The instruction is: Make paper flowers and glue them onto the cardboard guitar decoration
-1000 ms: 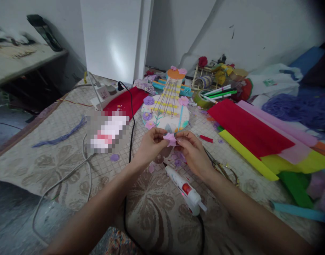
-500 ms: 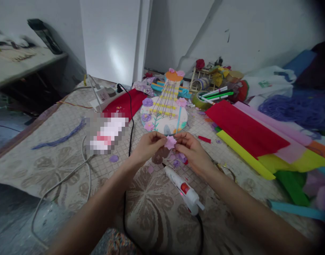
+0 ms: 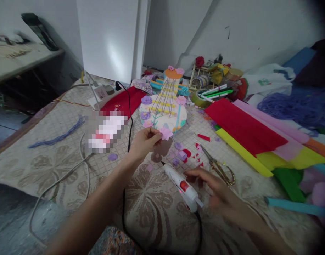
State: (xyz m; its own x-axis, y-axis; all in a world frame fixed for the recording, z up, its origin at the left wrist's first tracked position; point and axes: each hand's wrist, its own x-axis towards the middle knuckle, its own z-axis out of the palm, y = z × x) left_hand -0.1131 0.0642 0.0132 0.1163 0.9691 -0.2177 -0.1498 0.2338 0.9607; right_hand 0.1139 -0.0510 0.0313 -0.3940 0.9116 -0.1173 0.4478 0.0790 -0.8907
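Between its thumb and fingers, my left hand (image 3: 146, 141) pinches a pink paper flower (image 3: 166, 133) by its left edge, in front of a decorated guitar-shaped craft (image 3: 162, 102). My right hand (image 3: 207, 182), somewhat blurred, is beside a white hot glue gun (image 3: 181, 186), its fingers apart with nothing between them. The glue gun lies on the patterned tablecloth, dark nozzle pointing away to the left, a glue stick sticking out of its rear. Purple, pink and red paper scraps (image 3: 181, 154) lie beyond it. Gold-handled scissors (image 3: 218, 165) rest right of the scraps.
Red crepe paper (image 3: 247, 125) and a yellow roll (image 3: 243, 152) lie at right, near purple yarn (image 3: 287, 109). A power strip (image 3: 102, 94) stands at back left. The black cord (image 3: 130, 120) and a pale cable (image 3: 69, 187) cross the left side. Markers (image 3: 218, 92) sit behind.
My right hand has let go of the pink paper flower and moved down and right, beside the glue gun. My left hand still holds the flower, now slightly higher and further left.
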